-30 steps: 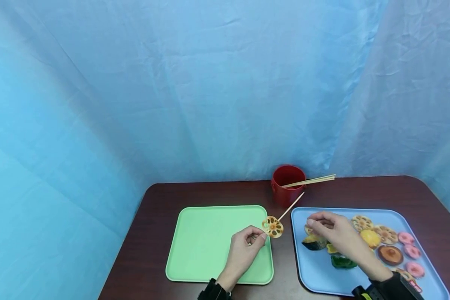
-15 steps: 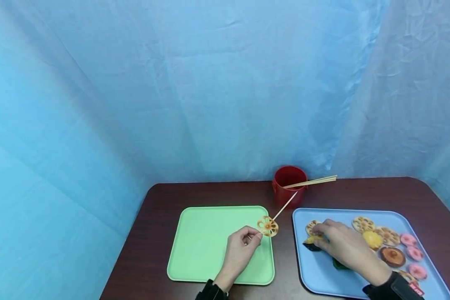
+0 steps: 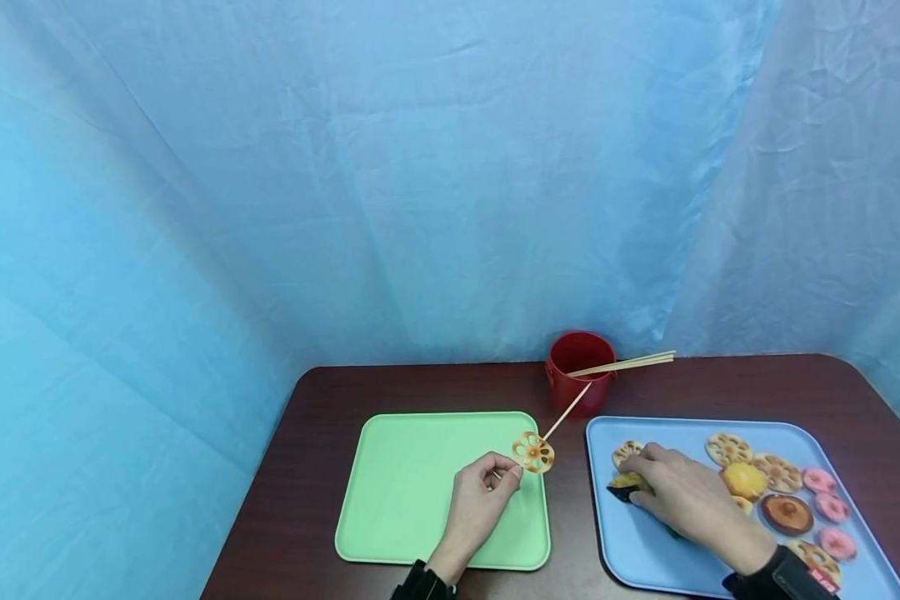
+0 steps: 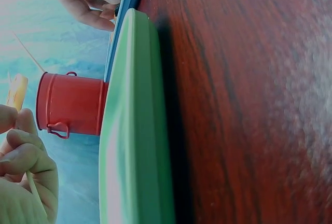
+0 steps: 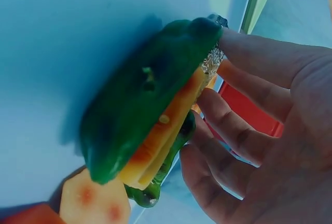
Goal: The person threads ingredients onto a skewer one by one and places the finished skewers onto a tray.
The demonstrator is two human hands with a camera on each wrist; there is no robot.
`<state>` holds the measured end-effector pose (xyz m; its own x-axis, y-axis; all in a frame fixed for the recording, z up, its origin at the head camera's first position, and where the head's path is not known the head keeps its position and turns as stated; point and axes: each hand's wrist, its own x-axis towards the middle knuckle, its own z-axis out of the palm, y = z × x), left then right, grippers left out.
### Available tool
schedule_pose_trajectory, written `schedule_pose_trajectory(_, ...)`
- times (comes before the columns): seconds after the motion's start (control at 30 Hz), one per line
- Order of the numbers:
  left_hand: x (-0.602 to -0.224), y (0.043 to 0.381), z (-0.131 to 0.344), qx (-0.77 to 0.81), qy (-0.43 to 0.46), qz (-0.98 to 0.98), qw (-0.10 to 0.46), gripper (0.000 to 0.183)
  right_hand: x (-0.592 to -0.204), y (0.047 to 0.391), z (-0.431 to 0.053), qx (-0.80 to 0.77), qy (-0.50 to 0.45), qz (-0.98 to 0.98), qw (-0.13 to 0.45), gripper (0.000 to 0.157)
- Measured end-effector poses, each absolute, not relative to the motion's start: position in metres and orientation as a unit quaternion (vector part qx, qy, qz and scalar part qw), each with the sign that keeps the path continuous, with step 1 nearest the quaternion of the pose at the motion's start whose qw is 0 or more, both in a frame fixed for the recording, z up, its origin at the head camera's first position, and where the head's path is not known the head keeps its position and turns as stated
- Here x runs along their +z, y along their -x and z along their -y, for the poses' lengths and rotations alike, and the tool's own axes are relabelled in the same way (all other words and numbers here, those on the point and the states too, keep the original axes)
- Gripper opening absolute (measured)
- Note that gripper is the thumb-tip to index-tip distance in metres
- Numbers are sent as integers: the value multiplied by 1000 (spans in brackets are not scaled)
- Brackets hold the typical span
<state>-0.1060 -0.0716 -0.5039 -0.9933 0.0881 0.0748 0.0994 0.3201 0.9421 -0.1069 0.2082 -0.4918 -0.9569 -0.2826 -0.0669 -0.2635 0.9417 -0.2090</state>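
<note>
Over the right edge of the green tray [image 3: 420, 500], my left hand [image 3: 480, 504] pinches a thin wooden skewer [image 3: 567, 412]. A lotus root slice [image 3: 532, 452] is threaded on it, just past the fingertips. My right hand [image 3: 690, 500] is low over the blue tray [image 3: 645, 562], thumb and fingers around a yellow piece with dark skin [image 3: 624, 483]. In the right wrist view, a silvery textured part [image 5: 211, 60] shows between thumb and fingers. A green pepper piece [image 5: 140, 99] with a yellow slice [image 5: 163, 136] lies close in front, partly covering the grasp.
A red bucket [image 3: 581, 392] stands behind the trays, with several skewers [image 3: 630, 363] leaning out to the right. The blue tray also bears lotus root slices [image 3: 727, 448], a yellow ball-like piece [image 3: 744, 481], a brown mushroom cap [image 3: 787, 514] and pink rings [image 3: 836, 544].
My right hand has come down onto the yellow, dark-skinned piece at the blue tray's left side. My left hand has shifted slightly left with the skewer and lotus root slice.
</note>
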Motion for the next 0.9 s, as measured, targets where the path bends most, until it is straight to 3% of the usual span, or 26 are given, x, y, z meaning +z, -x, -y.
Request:
schedule_pose_trajectory(0.63, -504, 104, 72, -583, 65, 810, 1, 21, -496, 106, -209, -92, 176, -980, 33, 32)
schedule_pose_trajectory(0.9, -504, 103, 74, -587, 73, 806, 1, 20, -497, 108, -208, -133, 162, -975, 76, 32)
